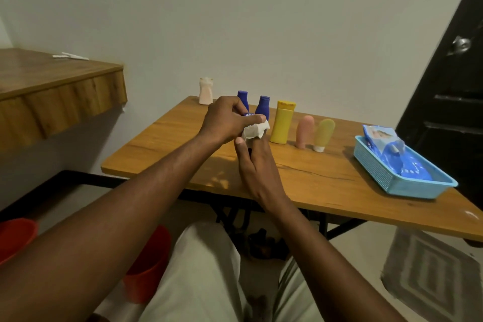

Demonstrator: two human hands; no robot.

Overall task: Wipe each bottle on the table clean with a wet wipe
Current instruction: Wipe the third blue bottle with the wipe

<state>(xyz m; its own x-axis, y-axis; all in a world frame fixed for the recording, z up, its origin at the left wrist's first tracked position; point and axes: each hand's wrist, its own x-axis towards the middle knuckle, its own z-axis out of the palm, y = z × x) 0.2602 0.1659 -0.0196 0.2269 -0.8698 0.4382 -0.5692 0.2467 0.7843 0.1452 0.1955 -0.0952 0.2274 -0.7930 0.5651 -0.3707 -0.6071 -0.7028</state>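
Over the middle of the wooden table, my left hand is closed on a crumpled white wet wipe and presses it onto a small dark bottle with a blue label. My right hand grips that bottle's lower end from below, and the hands hide most of it. Along the far edge stand a cream bottle, two blue bottles, a yellow bottle, a pink tube and a yellow-green tube.
A light blue basket at the table's right end holds blue wet-wipe packs. A wooden counter juts out at the left. Orange buckets stand on the floor by my legs. A dark door is at the right.
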